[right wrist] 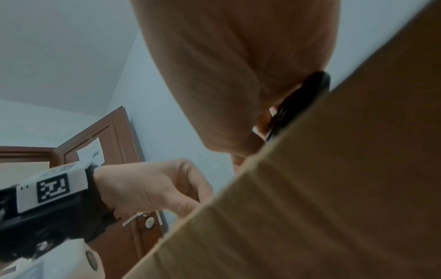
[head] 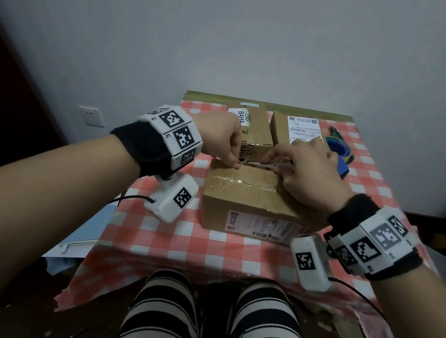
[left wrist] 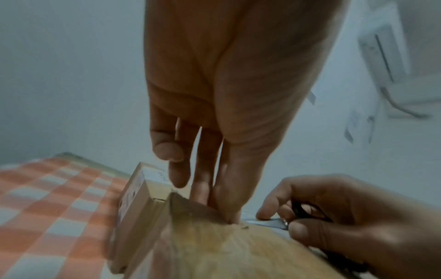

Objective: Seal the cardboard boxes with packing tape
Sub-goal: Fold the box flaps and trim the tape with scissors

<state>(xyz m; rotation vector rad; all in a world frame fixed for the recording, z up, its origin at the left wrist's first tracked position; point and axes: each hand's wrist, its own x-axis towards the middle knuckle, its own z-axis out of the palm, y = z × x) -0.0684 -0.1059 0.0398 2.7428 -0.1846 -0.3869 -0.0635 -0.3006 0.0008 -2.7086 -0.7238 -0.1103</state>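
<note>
The near cardboard box (head: 246, 197) sits mid-table with shiny clear tape (head: 242, 184) along its top seam. My left hand (head: 227, 147) points its fingers straight down, and the fingertips (left wrist: 233, 219) press on the far edge of the box top (left wrist: 214, 251). My right hand (head: 305, 173) grips scissors (head: 261, 163) by their black handles (left wrist: 307, 211) (right wrist: 298, 105). The blade (left wrist: 269, 223) lies flat at that far edge, pointing at the left fingertips. The tape strip at the blade is too faint to see.
Two more cardboard boxes (head: 252, 127) (head: 296, 130) with white labels stand just behind the near one. A blue-green tape roll (head: 339, 148) lies at the back right on the red-checked tablecloth (head: 179, 236). A wall rises behind the table; a brown door (right wrist: 114, 143) is to the left.
</note>
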